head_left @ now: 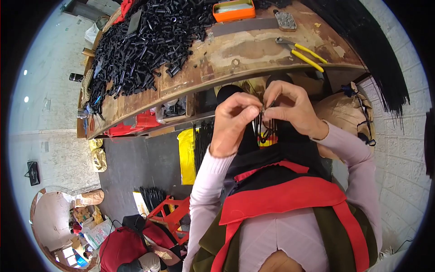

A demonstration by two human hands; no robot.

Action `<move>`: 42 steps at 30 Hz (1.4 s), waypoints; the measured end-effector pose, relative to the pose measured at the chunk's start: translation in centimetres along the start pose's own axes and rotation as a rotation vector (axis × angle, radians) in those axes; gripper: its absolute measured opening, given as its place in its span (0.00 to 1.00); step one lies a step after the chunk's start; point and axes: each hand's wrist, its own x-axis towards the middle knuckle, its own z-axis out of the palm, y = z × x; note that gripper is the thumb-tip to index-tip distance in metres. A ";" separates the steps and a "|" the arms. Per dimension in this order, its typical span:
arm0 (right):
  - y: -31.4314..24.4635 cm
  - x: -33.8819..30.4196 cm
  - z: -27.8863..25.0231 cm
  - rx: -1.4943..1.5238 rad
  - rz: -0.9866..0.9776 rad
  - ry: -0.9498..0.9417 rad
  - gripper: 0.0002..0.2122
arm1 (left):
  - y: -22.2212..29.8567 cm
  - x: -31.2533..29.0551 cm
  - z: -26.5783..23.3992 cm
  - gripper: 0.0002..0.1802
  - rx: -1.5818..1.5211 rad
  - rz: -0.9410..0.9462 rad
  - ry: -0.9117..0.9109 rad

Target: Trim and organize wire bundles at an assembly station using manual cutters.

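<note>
In front of the bench edge, above my lap, my left hand [232,119] and my right hand [293,105] meet with thumbs and fingertips pinched together. Thin black looped strands [263,135] hang down from between the two hands. A small dark bit shows right at the fingertips, too small to name. Both hands grip this bunch, apart from the bench top. Beyond them, yellow-handled pliers [302,55] lie on the wooden bench [204,68], to the right.
A large pile of black tubular parts [145,50] covers the bench's left. An orange tin [234,11], a flat grey strip [244,26] and a grey block [285,21] lie farther back. Long black strands [376,50] hang at right. A red stool [174,215] stands lower left.
</note>
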 end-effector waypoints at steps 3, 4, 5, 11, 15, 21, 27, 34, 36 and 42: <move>-1.2 -1.1 0.1 -0.139 -0.144 -0.015 0.10 | 2.0 -1.3 1.9 0.12 0.224 0.106 -0.048; -1.4 -1.5 0.1 -0.144 -0.189 -0.027 0.11 | 1.8 -1.5 2.1 0.13 0.246 0.065 -0.067; -1.2 -1.8 0.1 -0.148 -0.231 -0.038 0.11 | 1.2 -1.5 1.7 0.14 0.269 0.020 -0.085; -1.8 -1.8 -1.3 -0.269 -0.289 -0.004 0.11 | -1.2 -0.1 0.2 0.07 -0.004 -0.124 -0.207; -4.3 1.5 -4.4 -0.261 0.018 -0.149 0.07 | -0.3 2.5 0.5 0.06 0.073 -0.196 -0.134; -4.2 14.8 -20.7 -1.029 -0.204 0.149 0.08 | -1.2 6.1 -1.3 0.08 0.104 -0.091 0.109; -0.9 23.6 -31.1 -1.317 -0.226 0.377 0.10 | -2.1 7.6 -1.8 0.09 0.137 -0.169 0.074; -2.6 22.2 -28.5 -1.398 -0.217 0.343 0.15 | -3.1 7.4 -2.1 0.09 0.179 -0.165 0.026; -4.1 18.2 -25.1 -1.246 -0.257 0.238 0.14 | -3.2 7.5 -2.1 0.08 0.199 -0.158 -0.023; -5.7 6.0 -9.5 -0.563 0.198 -0.052 0.10 | -4.0 6.5 1.5 0.12 0.235 -0.268 -0.158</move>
